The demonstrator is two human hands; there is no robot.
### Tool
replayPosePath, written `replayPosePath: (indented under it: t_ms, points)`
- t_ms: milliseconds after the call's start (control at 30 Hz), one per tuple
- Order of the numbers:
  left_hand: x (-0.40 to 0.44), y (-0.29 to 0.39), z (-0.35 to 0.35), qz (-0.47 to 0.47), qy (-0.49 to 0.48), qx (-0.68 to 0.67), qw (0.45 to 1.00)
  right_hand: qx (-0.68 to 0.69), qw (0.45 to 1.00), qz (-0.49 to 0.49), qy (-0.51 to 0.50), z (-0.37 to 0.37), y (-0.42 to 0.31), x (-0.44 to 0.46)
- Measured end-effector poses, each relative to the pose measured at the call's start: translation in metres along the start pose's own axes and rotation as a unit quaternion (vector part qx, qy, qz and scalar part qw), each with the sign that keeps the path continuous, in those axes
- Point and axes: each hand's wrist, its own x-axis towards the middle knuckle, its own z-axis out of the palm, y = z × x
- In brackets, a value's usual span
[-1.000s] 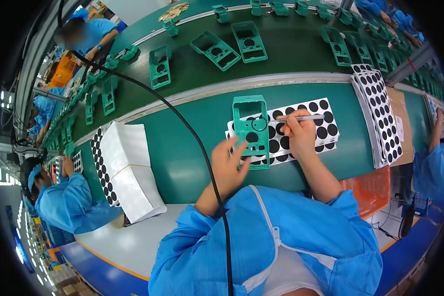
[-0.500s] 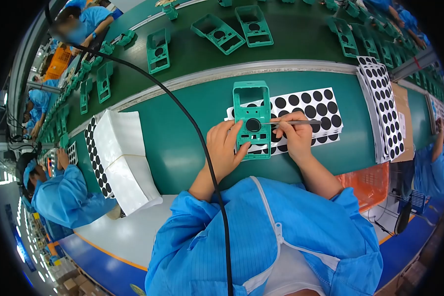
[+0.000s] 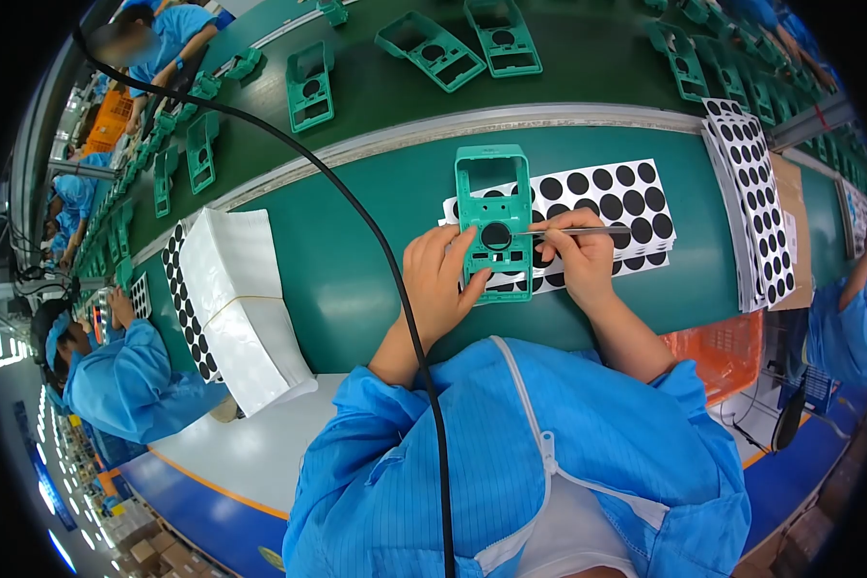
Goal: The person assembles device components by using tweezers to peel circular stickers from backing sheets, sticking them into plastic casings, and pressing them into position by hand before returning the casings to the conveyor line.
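A green plastic housing [image 3: 518, 265] lies on the sheets of black round stickers [image 3: 634, 203] in front of me. My left hand [image 3: 437, 281] grips the housing's left edge, with the fingertips on its face and the thumb near its lower part. My right hand [image 3: 580, 258] pinches metal tweezers [image 3: 597, 230] from the right. The tweezers' tip points left and meets the right edge of a black disc [image 3: 496, 236] that sits over the housing's round opening.
Beyond the metal rail, more green housings [image 3: 309, 89] lie on the dark belt [image 3: 366, 96]. White wrapped sheets [image 3: 236, 308] lie left, sticker stacks [image 3: 756, 202] right. A black cable [image 3: 380, 241] crosses the view. Co-workers [image 3: 130, 371] sit at left; an orange crate [image 3: 718, 356] is below right.
My left hand has closed on the housing's left side. The tweezers have moved down to the round opening, where the black disc now lies. The camera view has shifted slightly.
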Motion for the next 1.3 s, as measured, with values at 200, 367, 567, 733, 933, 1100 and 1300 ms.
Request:
replayPosePath:
  t_ms: [200,367,567,733,933,1100,1300]
  points:
    - [-0.0007,0.0007,0.0005,-0.005,-0.004,-0.002,1.000,0.003,1.000,0.007,0.004,0.0014,-0.0021,0.0006]
    - [-0.0008,0.0007,-0.0005,-0.005,-0.015,-0.005,1.000,0.006,1.000,0.009,0.007,0.0028,-0.0026,0.0013]
    - [0.0014,0.0026,-0.0015,-0.004,-0.019,-0.005,1.000,-0.011,1.000,0.011,0.008,0.0031,-0.0024,0.0015]
    - [0.0014,0.0021,-0.0009,0.003,-0.030,-0.001,1.000,-0.017,1.000,0.010,0.005,0.0043,-0.0038,0.0012]
    - [0.0009,0.0018,-0.0009,0.003,-0.041,0.002,0.999,-0.027,1.000,0.010,0.000,0.0047,-0.0047,0.0013]
    - [0.0037,0.0038,-0.0031,-0.010,-0.070,0.007,0.997,-0.047,0.999,0.004,-0.015,0.0021,-0.0036,0.0003]
    - [0.0077,0.0061,-0.0059,-0.028,-0.065,-0.007,0.997,-0.083,0.996,-0.007,-0.030,0.0028,-0.0051,-0.0007]
